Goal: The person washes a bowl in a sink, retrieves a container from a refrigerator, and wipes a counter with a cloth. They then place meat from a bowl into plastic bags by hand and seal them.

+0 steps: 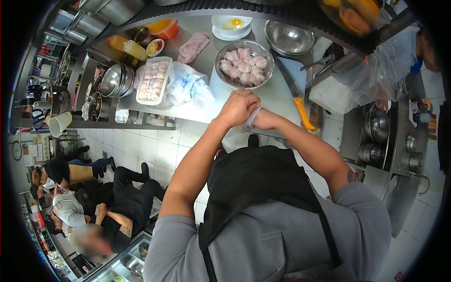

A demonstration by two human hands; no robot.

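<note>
Just in front of the counter edge, my left hand [237, 107] is closed on thin clear plastic [248, 123] that looks like a disposable glove. The plastic lies about my right hand [264, 119], whose fingers are hidden behind it and the left hand. Right beyond my hands stands a metal bowl [270, 75] of pale raw meat pieces [244, 66], on a white cutting board [221, 97]. A large knife with a yellow handle [304, 113] lies to the right of the bowl, its blade pointing away.
Left of the bowl are a plastic bag [190, 87], a tray of wrapped meat [154, 81] and a pinkish cloth-like piece [193, 47]. Behind stand a white bowl with an egg [231, 25] and a colander [289, 37]. A shelf [206, 10] overhangs the counter. People [127, 207] stand at the left.
</note>
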